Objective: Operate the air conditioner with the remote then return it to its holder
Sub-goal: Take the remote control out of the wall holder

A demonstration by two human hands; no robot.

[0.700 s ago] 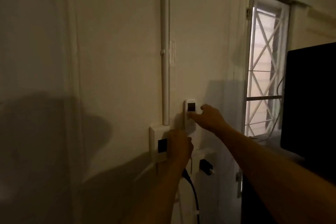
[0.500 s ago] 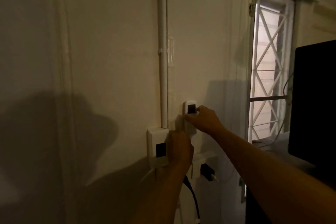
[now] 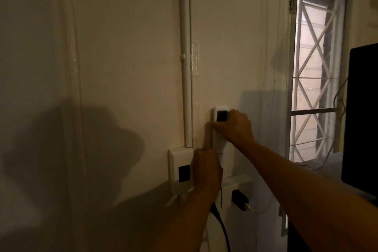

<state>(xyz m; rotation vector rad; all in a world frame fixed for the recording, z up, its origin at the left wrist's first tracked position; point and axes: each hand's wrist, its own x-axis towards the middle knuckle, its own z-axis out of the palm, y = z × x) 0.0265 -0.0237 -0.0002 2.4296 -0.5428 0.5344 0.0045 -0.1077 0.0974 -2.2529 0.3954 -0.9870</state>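
- remote, white w/ dark screen near top, upright against wall, just right of vertical white conduit.
- lower part of remote behind fingers + a white bracket-like piece; holder itself not clearly made out, can't tell if remote seated in it or just held at wall.
- right hand wrapped round remote mid-body, fingers curled from right side, thumb across front under screen; closed grip on remote.
- left hand lower down, just below remote, back of hand to camera, fingers curled in toward wall; what it presses or holds hidden, can't tell if gripping anything.
- left hand partly covers right edge of white wall box w/ dark square panel, at foot of conduit.
- white socket plate below-right of left hand, black plug in it w/ white tip.
- black cable hangs down from under left wrist.
- window to right, white diagonal grille, pale daylight behind; thin cord hanging beside frame.
- large black panel at far right edge, prob a screen, can't tell for sure.
- room dim, warm light; big head-and-arm shadow on wall lower left.
- both forearms bare, reaching up from bottom of view.
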